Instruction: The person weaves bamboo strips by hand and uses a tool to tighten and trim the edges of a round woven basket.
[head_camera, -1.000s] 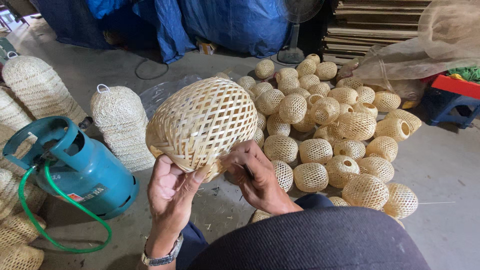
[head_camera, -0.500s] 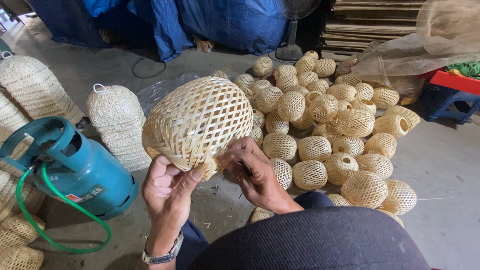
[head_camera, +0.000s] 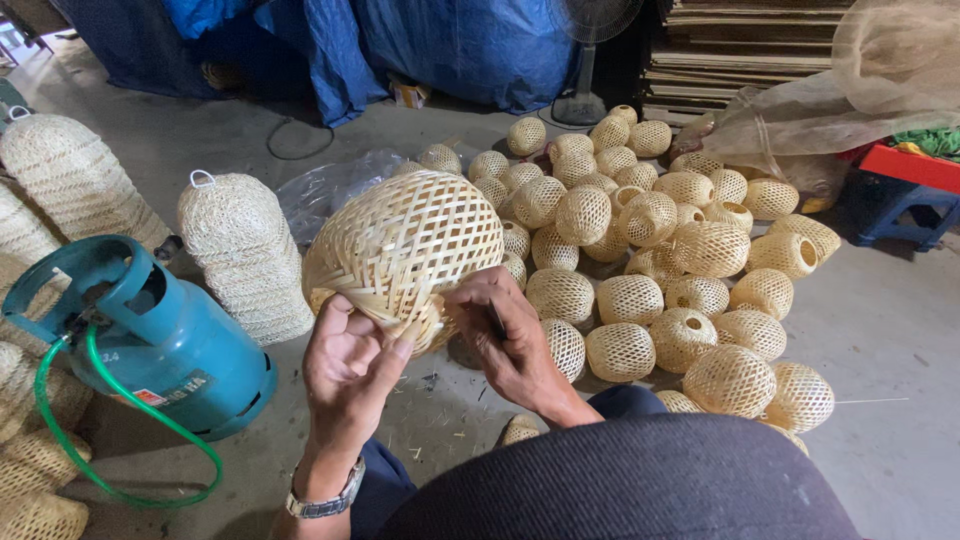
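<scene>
Grey concrete floor (head_camera: 900, 330) fills the workshop, with blue tarpaulin (head_camera: 480, 50) hanging at the far side and a stack of flat boards (head_camera: 740, 50) at the far right.

Both hands lift 1 woven bamboo ball (head_camera: 405, 245) above the floor, close to the camera, probably so that its lower edge is easy to see and reach. The left hand (head_camera: 345, 365) supports it from below; the thumb presses on the woven rim and the other fingers curl under it, close together. The right hand (head_camera: 505, 340) touches the same lower edge from the right, and its fingertips seem to pinch the rim or a loose strip there; I cannot tell if it holds a small tool.

A heap of similar small woven balls (head_camera: 660, 250) lies on the floor to the right, each with a round opening, and they look hollow with nothing inside. At the left stand 2 tall stacks of woven shades (head_camera: 240, 255), nested one in another, likely to save space. Near left is a teal gas cylinder (head_camera: 160, 340) with a green hose (head_camera: 130, 440) attached. A clear plastic bag (head_camera: 330, 185) lies behind the held ball; what is in it I cannot see.
</scene>
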